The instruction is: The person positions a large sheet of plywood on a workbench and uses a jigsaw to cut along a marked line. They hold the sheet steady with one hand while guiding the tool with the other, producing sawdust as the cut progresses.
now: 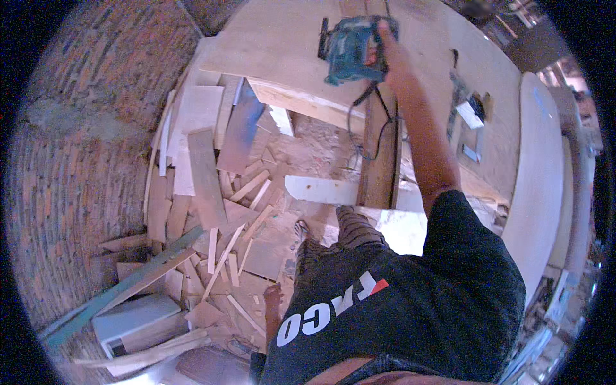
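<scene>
At the top of the head view, my right hand point(378, 48) is closed round the handle of a teal corded power tool point(350, 54) with a black side knob. The tool is over the pale wooden worktop point(276, 38), at the end of a long brown board point(380, 147). From the tool a black cord point(351, 125) loops down beside this board. Which part of the tool touches the wood is hidden. Low at my left side hangs my left hand point(273, 299), its fingers loosely apart and nothing seen in it, above the littered floor.
Wood offcuts point(221, 256) cover the floor at left, with a long greenish plank point(147, 276) and a grey box point(138, 317). A brick wall point(70, 160) rises beyond. On the worktop's right lie small tools point(471, 112). A white board point(321, 189) crosses before my feet.
</scene>
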Tool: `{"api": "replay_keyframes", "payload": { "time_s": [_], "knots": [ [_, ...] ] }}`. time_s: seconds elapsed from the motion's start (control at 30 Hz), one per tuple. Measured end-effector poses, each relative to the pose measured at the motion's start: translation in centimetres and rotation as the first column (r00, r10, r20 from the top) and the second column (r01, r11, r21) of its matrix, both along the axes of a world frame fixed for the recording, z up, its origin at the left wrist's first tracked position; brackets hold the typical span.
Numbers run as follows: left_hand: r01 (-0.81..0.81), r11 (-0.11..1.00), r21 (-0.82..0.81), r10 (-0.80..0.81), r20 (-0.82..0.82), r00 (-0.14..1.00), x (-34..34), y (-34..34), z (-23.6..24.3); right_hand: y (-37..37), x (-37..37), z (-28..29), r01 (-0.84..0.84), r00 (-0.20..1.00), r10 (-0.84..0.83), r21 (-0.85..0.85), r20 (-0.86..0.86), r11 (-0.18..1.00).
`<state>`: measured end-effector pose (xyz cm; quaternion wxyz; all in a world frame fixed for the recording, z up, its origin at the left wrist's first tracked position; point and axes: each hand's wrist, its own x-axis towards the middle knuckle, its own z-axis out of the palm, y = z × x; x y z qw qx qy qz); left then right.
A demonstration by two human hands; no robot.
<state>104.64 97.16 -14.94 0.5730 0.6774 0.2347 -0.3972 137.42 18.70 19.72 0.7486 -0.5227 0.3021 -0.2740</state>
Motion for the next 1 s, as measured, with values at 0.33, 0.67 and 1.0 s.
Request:
{"api": "replay_keyframes", "payload": {
  "time_s": [0.33, 0.67, 1.0],
  "knots": [
    [0.345, 0.876, 0.337, -0.293, -0.197, 0.936, 12.2, 7.1, -3.4, 8.2, -31.8, 24.7, 0.524, 0.848, -0.475, -0.501, 0.233, 0.689],
    [0.595, 0.803, -0.039, -0.595, -0.134, 0.793, 20.4, -7.9, -4.6, 17.0, -54.6, 28.1, 0.848, 0.251, -0.774, -0.518, 0.582, -0.114],
    [0.930, 0.195, -0.311, -0.975, 0.044, 0.219, 2.8, -38.5, 11.7, 26.9, -77.0, 23.4, 0.882, 0.093, -0.835, -0.433, 0.542, -0.183]
  ]
}}
